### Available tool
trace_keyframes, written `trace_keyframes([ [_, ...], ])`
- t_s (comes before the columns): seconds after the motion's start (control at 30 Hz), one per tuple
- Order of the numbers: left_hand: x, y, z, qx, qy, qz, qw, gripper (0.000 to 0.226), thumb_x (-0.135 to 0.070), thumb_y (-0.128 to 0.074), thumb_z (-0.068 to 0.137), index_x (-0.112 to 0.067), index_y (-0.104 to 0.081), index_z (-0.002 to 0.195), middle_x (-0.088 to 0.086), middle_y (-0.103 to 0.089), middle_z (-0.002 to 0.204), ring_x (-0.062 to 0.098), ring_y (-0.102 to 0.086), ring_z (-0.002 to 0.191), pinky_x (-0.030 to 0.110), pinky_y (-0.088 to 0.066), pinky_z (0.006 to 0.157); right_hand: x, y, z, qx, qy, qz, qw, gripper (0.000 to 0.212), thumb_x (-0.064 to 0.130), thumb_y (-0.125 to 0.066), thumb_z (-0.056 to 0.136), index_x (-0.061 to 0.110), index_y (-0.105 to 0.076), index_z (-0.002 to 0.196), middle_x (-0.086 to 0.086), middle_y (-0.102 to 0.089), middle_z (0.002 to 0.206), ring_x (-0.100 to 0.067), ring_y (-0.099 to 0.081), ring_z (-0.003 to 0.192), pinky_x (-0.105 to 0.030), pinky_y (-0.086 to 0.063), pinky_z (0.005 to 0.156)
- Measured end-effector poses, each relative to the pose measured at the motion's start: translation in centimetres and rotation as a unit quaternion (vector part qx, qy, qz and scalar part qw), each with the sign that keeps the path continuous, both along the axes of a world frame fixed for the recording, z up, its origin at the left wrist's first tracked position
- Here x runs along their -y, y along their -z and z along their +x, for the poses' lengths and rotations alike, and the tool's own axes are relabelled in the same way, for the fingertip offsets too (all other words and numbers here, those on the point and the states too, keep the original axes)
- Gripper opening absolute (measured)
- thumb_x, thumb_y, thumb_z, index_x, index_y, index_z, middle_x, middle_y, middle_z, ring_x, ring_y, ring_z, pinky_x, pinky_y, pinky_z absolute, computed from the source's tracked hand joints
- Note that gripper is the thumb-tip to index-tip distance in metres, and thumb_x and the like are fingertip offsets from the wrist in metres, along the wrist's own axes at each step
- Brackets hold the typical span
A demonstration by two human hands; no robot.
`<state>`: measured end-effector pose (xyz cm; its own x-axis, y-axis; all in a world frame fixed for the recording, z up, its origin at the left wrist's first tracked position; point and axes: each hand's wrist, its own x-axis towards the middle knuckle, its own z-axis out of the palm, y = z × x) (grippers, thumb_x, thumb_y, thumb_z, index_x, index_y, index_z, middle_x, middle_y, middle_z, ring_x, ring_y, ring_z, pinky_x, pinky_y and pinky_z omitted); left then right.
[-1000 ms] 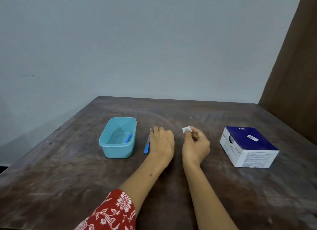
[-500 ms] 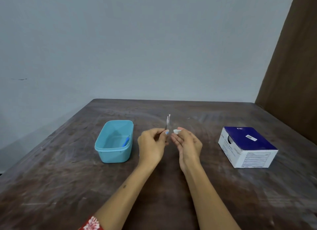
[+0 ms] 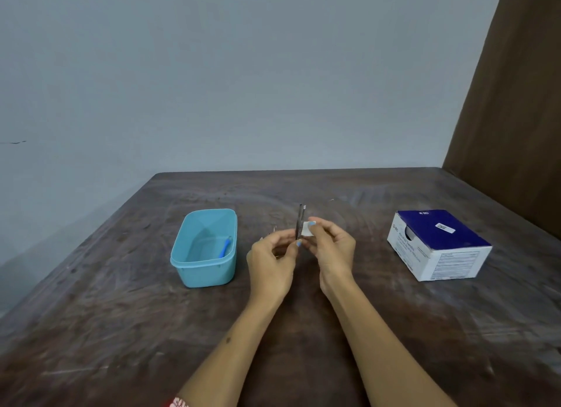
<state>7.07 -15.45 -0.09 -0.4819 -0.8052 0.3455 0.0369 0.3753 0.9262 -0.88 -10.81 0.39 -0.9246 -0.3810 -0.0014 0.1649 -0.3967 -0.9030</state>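
Left hand (image 3: 270, 264), upright tool (image 3: 300, 221) — right hand (image 3: 332, 249), pad (image 3: 308, 227)

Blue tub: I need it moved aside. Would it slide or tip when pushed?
The blue tub probably slides rather than tips: it is low and wide. It is likely light, thin plastic holding only one small blue tool.

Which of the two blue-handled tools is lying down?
The blue-handled tool inside the teal plastic tub; the other, a metal-topped tool, stands upright, pinched by the left hand.
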Motion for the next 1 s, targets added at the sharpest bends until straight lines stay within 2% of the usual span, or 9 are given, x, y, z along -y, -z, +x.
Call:
trace_keyframes([
  [0.17, -0.2, 0.0, 0.0, -0.009, -0.003, 0.000, 1.000, 0.022, -0.005, -0.067, 0.082, -0.012, -0.071, 0.103, -0.003, -0.072, 0.087, 0.010, -0.069, 0.084, 0.038, -0.058, 0.080, -0.3, 0.0, -0.1, -0.065, 0.065, 0.032, 0.995, 0.017, 0.001, -0.069, 0.080, 0.017, -0.070, 0.084, -0.005, -0.073, 0.081, -0.018, -0.070, 0.075, -0.021, -0.054, 0.060],
  [0.27, 0.1, 0.1, -0.1, -0.012, -0.004, 0.008, 1.000, 0.020, -0.003, -0.066, 0.083, -0.008, -0.071, 0.101, 0.005, -0.074, 0.090, 0.012, -0.070, 0.082, 0.034, -0.057, 0.080, -0.4, 0.0, 0.3, -0.165, 0.070, 0.082, 0.980, 0.018, 0.007, -0.070, 0.078, 0.022, -0.069, 0.088, 0.004, -0.074, 0.074, -0.013, -0.070, 0.071, -0.026, -0.055, 0.069],
  [0.37, 0.4, 0.3, -0.1, -0.018, -0.001, 0.020, 1.000, 0.018, -0.003, -0.067, 0.082, -0.008, -0.072, 0.098, 0.007, -0.074, 0.090, 0.007, -0.069, 0.078, 0.024, -0.057, 0.077, -0.4, 0.0, 1.1, -0.243, 0.069, 0.108, 0.961, 0.024, 0.012, -0.066, 0.079, 0.035, -0.065, 0.088, 0.014, -0.072, 0.067, 0.004, -0.065, 0.064, -0.007, -0.046, 0.066],
  [0.43, 0.6, 0.4, -0.2, -0.010, -0.001, 0.028, 1.000, 0.017, -0.005, -0.067, 0.083, -0.009, -0.071, 0.099, 0.007, -0.074, 0.090, 0.009, -0.069, 0.080, 0.028, -0.057, 0.078, -0.5, 0.0, 1.2, -0.245, 0.059, 0.100, 0.963, 0.028, 0.011, -0.061, 0.079, 0.037, -0.064, 0.090, 0.016, -0.071, 0.066, 0.003, -0.064, 0.059, -0.005, -0.044, 0.058],
  [0.5, 0.9, 0.5, -0.2, -0.017, 0.006, 0.053, 0.998, 0.018, -0.004, -0.066, 0.083, -0.008, -0.071, 0.100, 0.008, -0.073, 0.090, 0.014, -0.070, 0.082, 0.034, -0.058, 0.079, -0.5, 0.0, 1.2, -0.225, 0.035, 0.089, 0.970, 0.034, 0.007, -0.057, 0.079, 0.036, -0.063, 0.093, 0.010, -0.072, 0.067, -0.007, -0.068, 0.061, -0.011, -0.049, 0.058],
  [0.6, 1.1, 0.6, -0.2, -0.041, 0.020, 0.098, 0.994, 0.018, -0.002, -0.064, 0.084, -0.009, -0.071, 0.099, 0.010, -0.073, 0.089, 0.020, -0.071, 0.084, 0.040, -0.057, 0.080, -0.5, 0.1, 0.7, -0.181, -0.015, 0.060, 0.982, 0.036, -0.002, -0.059, 0.079, 0.031, -0.064, 0.093, 0.001, -0.075, 0.076, -0.015, -0.071, 0.070, -0.023, -0.055, 0.067],
  [0.7, 1.2, 0.6, -0.1, -0.059, 0.020, 0.113, 0.992, 0.018, 0.000, -0.064, 0.084, -0.010, -0.072, 0.098, 0.009, -0.073, 0.086, 0.019, -0.071, 0.079, 0.035, -0.059, 0.074, -0.5, 0.0, 0.4, -0.153, -0.070, 0.031, 0.985, 0.030, -0.005, -0.069, 0.075, 0.022, -0.067, 0.089, 0.000, -0.076, 0.082, -0.016, -0.072, 0.081, -0.029, -0.056, 0.077],
  [0.83, 1.2, 0.6, 0.0, -0.064, 0.030, 0.105, 0.992, 0.019, 0.001, -0.062, 0.085, -0.008, -0.071, 0.100, 0.006, -0.073, 0.085, 0.016, -0.071, 0.078, 0.026, -0.059, 0.069, -0.4, 0.2, 0.2, -0.147, -0.107, 0.025, 0.983, 0.025, -0.001, -0.076, 0.071, 0.015, -0.071, 0.089, -0.004, -0.075, 0.085, -0.013, -0.071, 0.083, -0.021, -0.055, 0.073],
  [1.0, 1.5, 0.7, 0.2, -0.050, 0.053, 0.104, 0.992, 0.020, 0.002, -0.062, 0.084, -0.007, -0.071, 0.099, 0.005, -0.073, 0.085, 0.016, -0.072, 0.079, 0.028, -0.059, 0.071, -0.5, 0.7, 0.0, -0.145, -0.112, 0.071, 0.981, 0.019, 0.006, -0.074, 0.076, 0.008, -0.072, 0.094, 0.004, -0.073, 0.076, -0.001, -0.068, 0.069, -0.011, -0.049, 0.059],
])
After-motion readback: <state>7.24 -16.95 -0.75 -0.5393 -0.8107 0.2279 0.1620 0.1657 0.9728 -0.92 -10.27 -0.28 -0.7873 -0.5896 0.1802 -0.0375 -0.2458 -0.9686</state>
